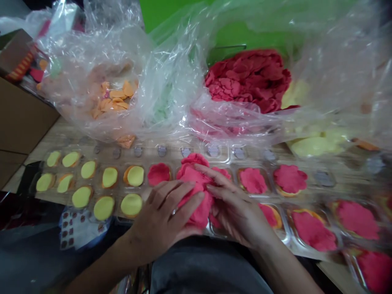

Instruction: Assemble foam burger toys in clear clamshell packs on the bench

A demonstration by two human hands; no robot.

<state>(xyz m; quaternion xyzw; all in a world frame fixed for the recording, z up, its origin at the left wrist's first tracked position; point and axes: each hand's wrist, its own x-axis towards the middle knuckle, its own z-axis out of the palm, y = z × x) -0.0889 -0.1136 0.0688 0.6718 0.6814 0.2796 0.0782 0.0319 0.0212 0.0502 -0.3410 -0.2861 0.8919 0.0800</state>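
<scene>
Between my two hands is a small stack of pink flower-shaped pieces [196, 179], soft-looking with scalloped edges. My left hand [163, 214] wraps around it from the left, a ring on one finger. From the other side, my right hand [237, 210] grips the stack's right edge, its fingers bent and somewhat blurred. Beneath them lie clear plastic trays [228, 157] in rows. A pink flower piece [159, 174] sits in a compartment just left of the stack, and another pink flower piece [253, 180] lies to the right on an orange-yellow round.
Yellow rounds [104, 207] on orange ones fill the trays at left. Behind the trays, crumpled clear bags hold dark pink pieces [249, 79], orange pieces [118, 98] and pale yellow pieces [315, 145]. A cardboard box [24, 118] stands at far left. Small grey stickers [162, 151] line the trays' back edge.
</scene>
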